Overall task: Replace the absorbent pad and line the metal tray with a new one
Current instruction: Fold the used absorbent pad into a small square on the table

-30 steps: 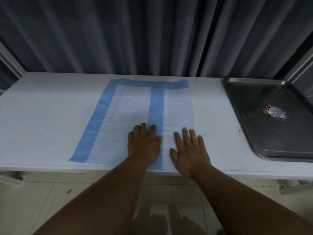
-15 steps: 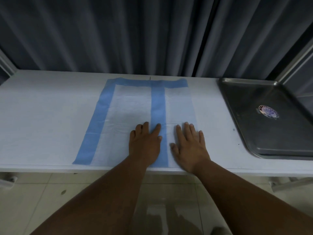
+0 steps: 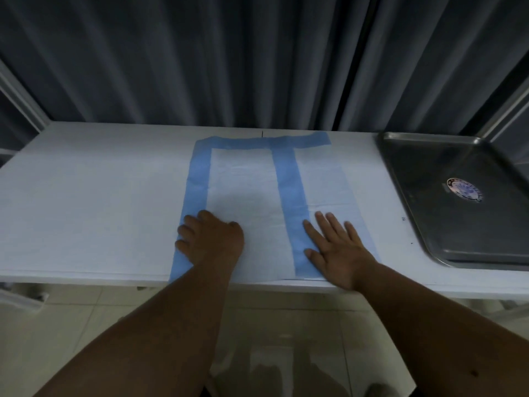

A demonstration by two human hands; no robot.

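A person's right hand (image 3: 339, 249) lies flat, fingers spread, on the near right part of a thin white absorbent pad with blue borders (image 3: 246, 190), which is laid out on a white table (image 3: 86, 202). The left hand (image 3: 210, 242) rests on the pad's near left part, its fingers bent at the blue left strip; whether they pinch the sheet or only press it cannot be told. A blue band down the pad's middle suggests one side is folded over. To the pad's right, well apart, a dark rectangular metal tray (image 3: 423, 173) sits unlined, a round sticker (image 3: 464, 193) on its floor. Behind the pad hangs a grey pleated curtain (image 3: 229, 58). The pad looks light, limp and easily creased, likely to sag or fold if lifted one-handed; the two near corners, or opposite blue edges, look the surest holds for carrying it flat to the tray.
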